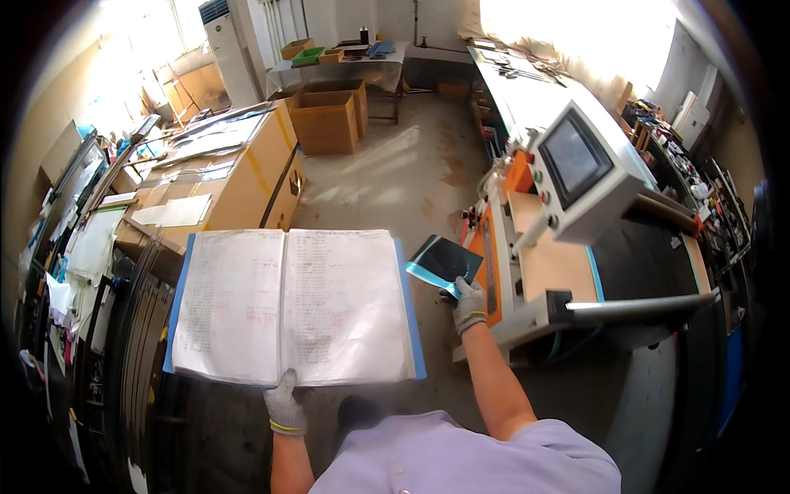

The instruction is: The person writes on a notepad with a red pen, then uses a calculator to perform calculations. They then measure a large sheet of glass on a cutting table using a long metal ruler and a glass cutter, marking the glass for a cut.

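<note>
While left fingers [288, 379] hold a binder [298, 309] (open), right fingers [464, 287] hold sheeting [447, 257].

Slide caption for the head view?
Gloved left hand holds an open blue folder, gloved right hand a dark piece with a light-blue edge.

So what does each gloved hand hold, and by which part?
Left hand: open blue folder, bottom edge near the spine. Right hand: thin black, blue-edged sheet, lower corner.

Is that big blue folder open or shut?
Open. The blue folder is spread wide: two white pages with writing show side by side, and the left hand grips its bottom edge.
</note>
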Demonstrator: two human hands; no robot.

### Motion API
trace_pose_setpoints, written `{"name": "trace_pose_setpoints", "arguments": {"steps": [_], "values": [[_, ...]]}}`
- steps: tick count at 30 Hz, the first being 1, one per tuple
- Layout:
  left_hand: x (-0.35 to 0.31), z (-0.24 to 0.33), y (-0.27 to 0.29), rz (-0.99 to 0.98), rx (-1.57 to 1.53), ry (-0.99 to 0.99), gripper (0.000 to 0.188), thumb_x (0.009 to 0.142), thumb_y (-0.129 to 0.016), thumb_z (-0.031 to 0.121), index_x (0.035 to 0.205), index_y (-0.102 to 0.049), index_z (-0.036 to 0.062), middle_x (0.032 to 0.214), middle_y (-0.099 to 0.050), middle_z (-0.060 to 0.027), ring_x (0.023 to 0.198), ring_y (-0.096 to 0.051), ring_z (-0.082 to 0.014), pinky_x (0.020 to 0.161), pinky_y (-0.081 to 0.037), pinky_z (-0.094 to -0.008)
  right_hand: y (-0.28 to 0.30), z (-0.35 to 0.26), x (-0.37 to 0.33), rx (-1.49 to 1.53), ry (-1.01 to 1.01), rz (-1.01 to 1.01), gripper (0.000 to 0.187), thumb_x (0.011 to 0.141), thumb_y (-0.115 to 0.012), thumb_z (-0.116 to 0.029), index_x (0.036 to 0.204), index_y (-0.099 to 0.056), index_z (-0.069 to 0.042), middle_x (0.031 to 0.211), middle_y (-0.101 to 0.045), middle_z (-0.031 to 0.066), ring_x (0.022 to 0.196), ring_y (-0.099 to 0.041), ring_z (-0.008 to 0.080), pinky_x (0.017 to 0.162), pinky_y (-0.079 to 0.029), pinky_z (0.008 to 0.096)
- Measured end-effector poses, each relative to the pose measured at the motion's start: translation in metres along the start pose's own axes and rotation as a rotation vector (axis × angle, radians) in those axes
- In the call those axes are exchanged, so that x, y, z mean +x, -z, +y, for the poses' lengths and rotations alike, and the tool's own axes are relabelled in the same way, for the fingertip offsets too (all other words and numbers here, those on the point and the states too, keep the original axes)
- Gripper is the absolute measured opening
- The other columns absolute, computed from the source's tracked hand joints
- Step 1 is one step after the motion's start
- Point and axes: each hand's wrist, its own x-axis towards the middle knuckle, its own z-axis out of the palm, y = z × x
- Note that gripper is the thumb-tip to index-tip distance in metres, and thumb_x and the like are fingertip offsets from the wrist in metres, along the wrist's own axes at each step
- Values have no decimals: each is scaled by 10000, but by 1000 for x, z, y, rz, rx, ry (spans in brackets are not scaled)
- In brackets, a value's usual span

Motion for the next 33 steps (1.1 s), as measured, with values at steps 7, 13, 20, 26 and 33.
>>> {"name": "trace_pose_setpoints", "arguments": {"steps": [7, 13, 20, 26, 33], "values": [[240, 1, -88, -15, 37, -47, 465, 935, -606, 6, 1390, -509, 6, 1164, -661, -139, 861, -685, -249, 622, -575, -352, -98, -26, 200, 50, 171, 136, 110, 1022, -550, -97, 1077, -594, -12, 804, -650, 89, 576, -683, 228, 506, -570, 331], [428, -5, -169, -197, 53, 35, 423, 936, -664, 59, 1338, -559, -16, 1145, -679, -127, 855, -692, -219, 588, -570, -317, -133, -48, 337, 51, 288, 364, 79, 977, -594, -91, 999, -596, -15, 766, -637, 88, 560, -659, 218, 490, -552, 344], [637, -21, -311, -276, 93, 137, 483, 940, -658, 81, 1388, -510, -18, 1156, -682, -137, 826, -692, -218, 523, -544, -306, -195, -116, 460, -72, 307, 588, 111, 1000, -569, -95, 981, -651, -23, 754, -664, 66, 519, -629, 167, 447, -528, 324], [817, -66, -419, -399, 56, 251, 614, 884, -616, -30, 1475, -450, -13, 1329, -617, -206, 1099, -671, -340, 839, -596, -453, -125, -107, 659, -545, 562, 722, 198, 936, -620, -84, 1050, -708, 52, 859, -731, 120, 835, -701, 212, 780, -524, 348], [996, -97, -531, -312, -100, 246, 623, 897, -657, 66, 1478, -449, -17, 1326, -626, -167, 1044, -673, -280, 697, -572, -354, -137, -168, 820, -1373, 204, 937, 240, 918, -662, -195, 1101, -748, -65, 954, -740, 212, 928, -716, 409, 834, -570, 488]]}}
